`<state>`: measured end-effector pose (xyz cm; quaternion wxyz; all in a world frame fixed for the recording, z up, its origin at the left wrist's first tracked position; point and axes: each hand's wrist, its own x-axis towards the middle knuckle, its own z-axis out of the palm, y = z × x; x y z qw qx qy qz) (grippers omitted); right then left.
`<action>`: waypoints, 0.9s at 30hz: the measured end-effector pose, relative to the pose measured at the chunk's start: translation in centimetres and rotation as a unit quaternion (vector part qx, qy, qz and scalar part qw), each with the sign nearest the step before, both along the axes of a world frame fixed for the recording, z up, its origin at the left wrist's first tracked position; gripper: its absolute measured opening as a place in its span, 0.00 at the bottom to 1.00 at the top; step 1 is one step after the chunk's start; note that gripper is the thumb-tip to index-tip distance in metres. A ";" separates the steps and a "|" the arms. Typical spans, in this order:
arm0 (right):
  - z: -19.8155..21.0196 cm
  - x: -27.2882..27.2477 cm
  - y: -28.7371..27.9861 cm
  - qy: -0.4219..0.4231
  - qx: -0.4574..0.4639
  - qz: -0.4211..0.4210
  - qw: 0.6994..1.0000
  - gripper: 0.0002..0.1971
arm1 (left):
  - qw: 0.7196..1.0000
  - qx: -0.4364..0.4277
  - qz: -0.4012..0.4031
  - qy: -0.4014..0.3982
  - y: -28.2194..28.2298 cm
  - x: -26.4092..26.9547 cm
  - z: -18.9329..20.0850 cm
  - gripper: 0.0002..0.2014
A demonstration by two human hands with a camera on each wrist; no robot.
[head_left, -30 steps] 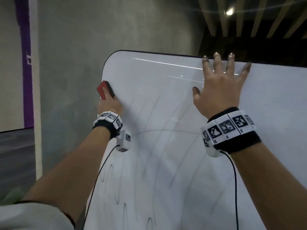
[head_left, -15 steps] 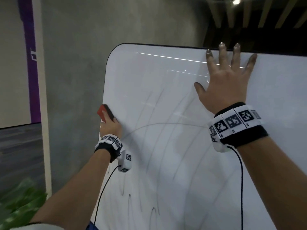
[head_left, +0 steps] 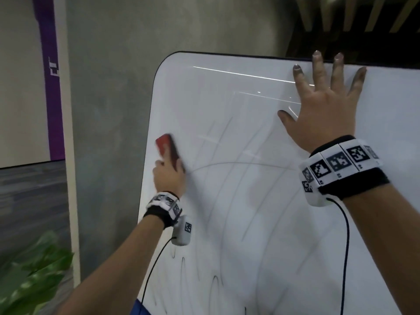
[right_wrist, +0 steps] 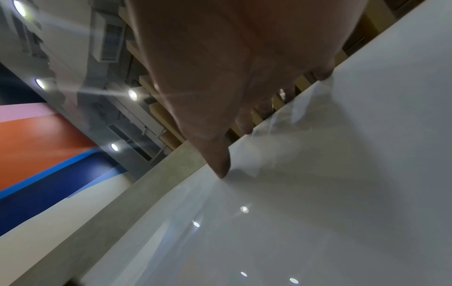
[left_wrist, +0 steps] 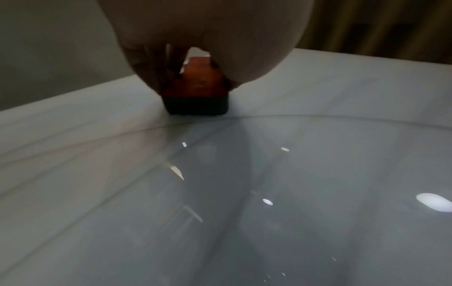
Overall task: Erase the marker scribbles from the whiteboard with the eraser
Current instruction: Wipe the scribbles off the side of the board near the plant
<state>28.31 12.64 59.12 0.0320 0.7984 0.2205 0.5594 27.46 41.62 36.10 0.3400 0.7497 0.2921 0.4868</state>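
Note:
A white whiteboard [head_left: 250, 114] with a dark rounded rim fills the right of the head view. Faint grey marker scribbles [head_left: 229, 194] arc across its middle, and darker loops [head_left: 213, 285] sit near the bottom. My left hand [head_left: 169, 176] grips a red eraser [head_left: 167, 151] with a black felt face and presses it on the board near the left edge. The left wrist view shows the eraser [left_wrist: 198, 96] flat on the board [left_wrist: 318, 174]. My right hand [head_left: 322, 110] lies flat near the top edge, fingers spread; in the right wrist view its fingertips [right_wrist: 221, 170] touch the surface [right_wrist: 318, 193].
A grey concrete wall [head_left: 109, 110] stands left of and behind the board. A purple strip [head_left: 51, 87] runs down a pale wall at far left. Green leaves [head_left: 29, 276] lie at the lower left. Cables hang from both wristbands across the board.
My left hand has slid the eraser down the board's left edge from near the top corner to about mid-height. My right hand stays pressed flat near the top.

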 end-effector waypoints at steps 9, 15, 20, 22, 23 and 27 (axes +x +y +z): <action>-0.4 0.2 -1.3 0.018 -0.016 0.022 0.999 0.40 | 0.982 -0.170 0.044 0.066 2.6 1.0 1.4 0.31; -0.4 -0.1 -1.9 0.008 -0.033 0.026 0.999 0.40 | 0.999 -0.041 0.031 0.009 -0.8 0.8 6.5 0.31; -0.4 0.0 -1.9 0.009 -0.026 0.040 0.999 0.37 | 0.933 0.333 -0.074 -0.113 -8.3 -0.4 12.6 0.29; -0.5 0.1 -2.1 0.006 -0.027 0.044 0.999 0.36 | 0.925 0.355 -0.063 -0.122 -8.6 -0.1 12.9 0.29; -0.5 0.1 -2.3 0.006 -0.029 0.048 0.998 0.36 | 0.935 0.328 -0.057 -0.124 -7.9 0.2 12.1 0.29; -0.9 -0.3 -3.2 0.023 -0.036 0.059 0.997 0.32 | 0.994 0.063 -0.016 -0.091 -3.7 1.4 6.4 0.30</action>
